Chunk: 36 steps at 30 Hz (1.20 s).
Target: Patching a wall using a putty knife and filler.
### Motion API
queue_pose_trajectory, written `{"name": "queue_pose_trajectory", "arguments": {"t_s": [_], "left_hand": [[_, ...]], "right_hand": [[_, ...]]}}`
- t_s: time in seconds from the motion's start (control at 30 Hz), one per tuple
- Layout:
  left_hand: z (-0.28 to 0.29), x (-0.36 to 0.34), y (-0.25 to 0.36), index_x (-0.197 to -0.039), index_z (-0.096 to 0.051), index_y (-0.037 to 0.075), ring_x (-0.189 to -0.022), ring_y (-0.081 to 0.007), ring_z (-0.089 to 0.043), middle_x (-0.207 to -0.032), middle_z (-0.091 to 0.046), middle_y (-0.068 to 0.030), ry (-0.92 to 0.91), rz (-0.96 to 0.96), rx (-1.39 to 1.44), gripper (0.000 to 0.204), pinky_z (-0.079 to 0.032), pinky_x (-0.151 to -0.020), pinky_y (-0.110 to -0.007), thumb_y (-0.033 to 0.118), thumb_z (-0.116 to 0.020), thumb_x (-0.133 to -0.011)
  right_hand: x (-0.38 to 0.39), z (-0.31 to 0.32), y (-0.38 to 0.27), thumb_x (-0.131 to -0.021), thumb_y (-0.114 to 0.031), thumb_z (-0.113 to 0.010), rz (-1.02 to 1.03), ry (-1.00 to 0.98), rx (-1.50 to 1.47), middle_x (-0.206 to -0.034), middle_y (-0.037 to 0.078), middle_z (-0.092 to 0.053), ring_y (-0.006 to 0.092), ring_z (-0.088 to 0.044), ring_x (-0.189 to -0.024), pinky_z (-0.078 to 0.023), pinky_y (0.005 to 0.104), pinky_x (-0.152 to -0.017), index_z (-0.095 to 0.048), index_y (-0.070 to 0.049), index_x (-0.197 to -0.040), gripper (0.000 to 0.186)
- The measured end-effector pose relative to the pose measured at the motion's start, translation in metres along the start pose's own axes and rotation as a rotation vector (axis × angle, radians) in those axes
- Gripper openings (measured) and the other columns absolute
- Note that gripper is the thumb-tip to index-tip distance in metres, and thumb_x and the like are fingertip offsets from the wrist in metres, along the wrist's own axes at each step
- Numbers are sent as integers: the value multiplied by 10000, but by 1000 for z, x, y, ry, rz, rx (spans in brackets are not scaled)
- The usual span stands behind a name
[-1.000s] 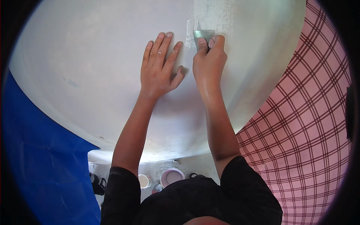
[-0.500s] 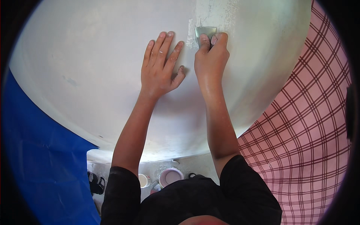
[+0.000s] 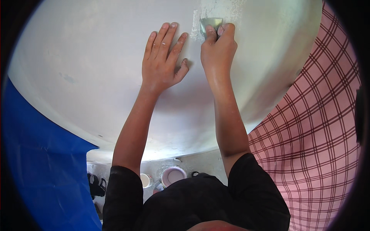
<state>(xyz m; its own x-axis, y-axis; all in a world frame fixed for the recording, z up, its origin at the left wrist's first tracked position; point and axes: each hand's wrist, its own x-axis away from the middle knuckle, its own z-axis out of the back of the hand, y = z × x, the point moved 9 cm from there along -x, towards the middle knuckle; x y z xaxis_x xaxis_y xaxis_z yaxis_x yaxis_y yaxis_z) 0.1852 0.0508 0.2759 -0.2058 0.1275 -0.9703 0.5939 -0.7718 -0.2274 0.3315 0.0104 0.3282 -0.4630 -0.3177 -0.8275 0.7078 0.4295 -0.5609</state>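
Observation:
A wide, pale, smooth surface (image 3: 104, 77) fills most of the view and curves at its edges. My left hand (image 3: 162, 57) lies on it, fingers stretched and apart, holding nothing. To its right, my right hand (image 3: 219, 48) grips a putty knife (image 3: 211, 22) with a flat metal blade, thumb laid along the blade. The blade's wide edge points away from me, against a rough white patch (image 3: 225, 9) of filler. Whitish specks dot the fingers of my left hand. My palm and fingers hide the knife's handle.
A blue sheet (image 3: 42, 154) hangs at the left, and a pink checked cloth (image 3: 304, 134) at the right. Below, on the dusty floor, stand a round pinkish bucket (image 3: 173, 176) and a smaller white tub (image 3: 145, 180). Dark sandals (image 3: 97, 185) lie at the lower left.
Both hands have shifted a little up in the view, the right one with the putty knife. The left hand stays spread on the surface. The view itself has moved slightly.

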Motion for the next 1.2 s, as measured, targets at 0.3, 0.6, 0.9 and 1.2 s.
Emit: {"name": "queue_pose_trajectory", "arguments": {"t_s": [0.3,0.6,0.9,1.2], "left_hand": [[0,-1,1,-1405,-644,138,-1478,-310,-436,-1556,-506,-145,11,-6,16,640,-297,-1221,-504,236,-710,-776],[-4,0,-6,-1401,-634,125,-1481,-289,-437,-1555,-510,-137,24,2,47,628,-282,-1236,-482,211,-679,-780],[-14,1,-13,-1404,-634,131,-1487,-287,-429,-1562,-502,-134,26,-3,78,630,-280,-1238,-483,211,-674,-780],[-20,-1,-14,-1399,-641,130,-1479,-294,-440,-1556,-508,-138,20,-1,95,632,-284,-1237,-487,210,-670,-772]], "right_hand": [[1,0,2,-1002,-2,-579,20,14,5,-952,344,-673,484,-703,-977,-562,473,-783,-463,71,-1056,148],[-8,-6,1,-1000,-41,-604,21,37,6,-922,311,-668,456,-695,-861,-535,482,-750,-467,67,-1034,177],[-13,-9,2,-999,-50,-608,-19,61,8,-939,314,-673,458,-695,-881,-535,475,-774,-482,73,-1041,181],[-18,-11,2,-1002,-44,-601,-57,65,-11,-934,311,-671,453,-696,-873,-538,467,-773,-475,74,-1052,179]]}}
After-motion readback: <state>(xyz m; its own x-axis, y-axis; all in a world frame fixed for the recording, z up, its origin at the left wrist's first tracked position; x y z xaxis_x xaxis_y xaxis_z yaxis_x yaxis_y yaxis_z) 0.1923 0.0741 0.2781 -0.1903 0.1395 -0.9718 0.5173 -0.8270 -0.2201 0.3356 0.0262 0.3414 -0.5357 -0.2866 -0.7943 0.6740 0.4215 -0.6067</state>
